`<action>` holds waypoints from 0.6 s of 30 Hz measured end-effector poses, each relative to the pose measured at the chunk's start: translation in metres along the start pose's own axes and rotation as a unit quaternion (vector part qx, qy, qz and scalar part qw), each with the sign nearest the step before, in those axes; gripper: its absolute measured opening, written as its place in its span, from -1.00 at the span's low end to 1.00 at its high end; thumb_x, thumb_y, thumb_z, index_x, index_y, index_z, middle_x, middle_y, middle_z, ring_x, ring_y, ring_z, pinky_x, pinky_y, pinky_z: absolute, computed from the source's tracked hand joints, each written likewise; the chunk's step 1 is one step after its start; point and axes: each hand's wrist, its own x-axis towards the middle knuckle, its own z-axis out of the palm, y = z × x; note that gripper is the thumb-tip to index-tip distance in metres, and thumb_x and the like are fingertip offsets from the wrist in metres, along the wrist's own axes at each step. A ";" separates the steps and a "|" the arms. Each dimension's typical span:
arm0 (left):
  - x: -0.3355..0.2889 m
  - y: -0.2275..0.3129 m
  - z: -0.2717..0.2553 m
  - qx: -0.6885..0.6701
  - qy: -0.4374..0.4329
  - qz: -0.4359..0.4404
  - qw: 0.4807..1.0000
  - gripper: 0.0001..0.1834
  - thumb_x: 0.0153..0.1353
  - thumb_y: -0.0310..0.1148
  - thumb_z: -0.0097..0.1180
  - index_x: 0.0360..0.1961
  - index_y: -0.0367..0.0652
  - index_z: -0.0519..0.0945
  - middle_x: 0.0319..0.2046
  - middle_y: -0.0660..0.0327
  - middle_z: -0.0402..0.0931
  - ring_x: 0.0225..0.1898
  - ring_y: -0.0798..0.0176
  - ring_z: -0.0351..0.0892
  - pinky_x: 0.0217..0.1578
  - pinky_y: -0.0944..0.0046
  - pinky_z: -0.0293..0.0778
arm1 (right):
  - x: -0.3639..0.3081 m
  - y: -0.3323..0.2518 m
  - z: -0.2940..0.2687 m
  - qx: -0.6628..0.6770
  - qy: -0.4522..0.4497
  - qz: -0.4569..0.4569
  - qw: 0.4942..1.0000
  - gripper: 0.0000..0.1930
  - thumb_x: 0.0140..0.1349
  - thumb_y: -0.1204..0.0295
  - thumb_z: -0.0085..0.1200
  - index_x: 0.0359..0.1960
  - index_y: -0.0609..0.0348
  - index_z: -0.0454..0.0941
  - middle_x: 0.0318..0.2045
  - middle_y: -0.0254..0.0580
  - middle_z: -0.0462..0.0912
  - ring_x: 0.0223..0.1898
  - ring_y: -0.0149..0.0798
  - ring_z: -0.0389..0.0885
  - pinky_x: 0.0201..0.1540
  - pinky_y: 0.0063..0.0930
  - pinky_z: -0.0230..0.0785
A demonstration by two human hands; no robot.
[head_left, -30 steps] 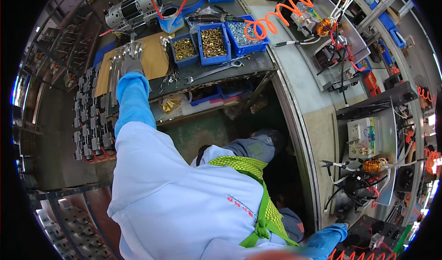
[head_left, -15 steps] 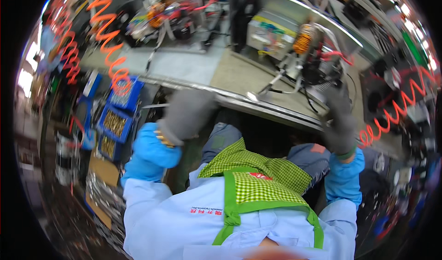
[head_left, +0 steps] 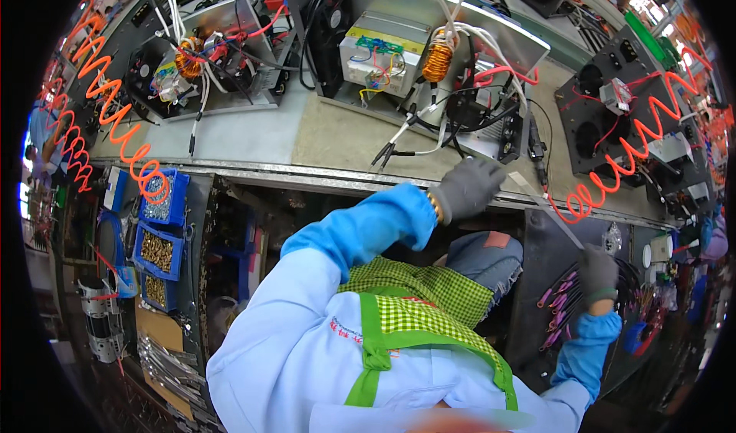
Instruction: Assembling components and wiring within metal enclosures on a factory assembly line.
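My left hand (head_left: 469, 189), in a grey glove, is at the bench's front edge right of centre. Its fingers are curled, and what they hold, if anything, is hidden. A narrow pale flat strip (head_left: 563, 226) slants from beside these fingers down over the edge to my right hand (head_left: 598, 273). The gloved right hand is closed around the strip's lower end, above a dark side surface. Purple-tipped black cables (head_left: 563, 299) lie beside it. Behind my left hand stands an open metal chassis with a copper-wound coil (head_left: 438, 61), a fan and white and black wires.
Another open chassis (head_left: 207, 69) stands at the left of the bench (head_left: 253, 138). Dark panels with fans (head_left: 606, 103) are on the right. Orange coiled hoses (head_left: 126, 138) hang at both sides. Blue bins (head_left: 157, 249) of small metal parts sit at the left.
My left hand has swung from the left of the bench to the right of centre. My right hand has dropped from the bench edge toward the right side surface. The view has shifted.
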 end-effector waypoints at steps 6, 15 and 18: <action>0.032 -0.060 0.072 0.194 -0.169 -0.148 0.955 -0.82 0.04 -0.40 0.06 -0.29 -0.15 0.57 -0.26 0.04 0.52 -0.22 0.03 0.54 -0.23 0.11 0.49 | 0.043 -0.029 -0.039 0.026 0.151 -0.091 0.984 -0.81 0.21 0.26 -0.03 -0.42 0.08 0.49 -0.47 -0.07 0.57 -0.45 0.09 0.56 -0.42 -0.06 0.38; 0.021 -0.063 0.063 0.157 -0.183 -0.152 0.958 -0.78 0.11 -0.42 -0.01 -0.18 -0.10 0.52 -0.20 0.01 0.40 -0.38 -0.04 0.61 -0.44 0.06 0.54 | 0.131 -0.125 -0.081 -0.094 0.102 -0.137 0.981 -0.85 0.03 0.41 -0.01 -0.54 0.06 0.64 -0.52 -0.07 0.64 -0.44 -0.04 0.65 -0.39 -0.18 0.50; 0.014 -0.069 0.072 0.134 -0.168 -0.166 0.962 -0.80 0.10 -0.40 0.00 -0.22 -0.14 0.53 -0.27 0.00 0.49 -0.38 -0.09 0.61 -0.44 0.07 0.55 | 0.157 -0.154 -0.057 -0.085 0.105 -0.165 0.977 -0.84 0.05 0.41 -0.02 -0.51 0.05 0.63 -0.51 -0.09 0.64 -0.44 -0.04 0.65 -0.40 -0.18 0.49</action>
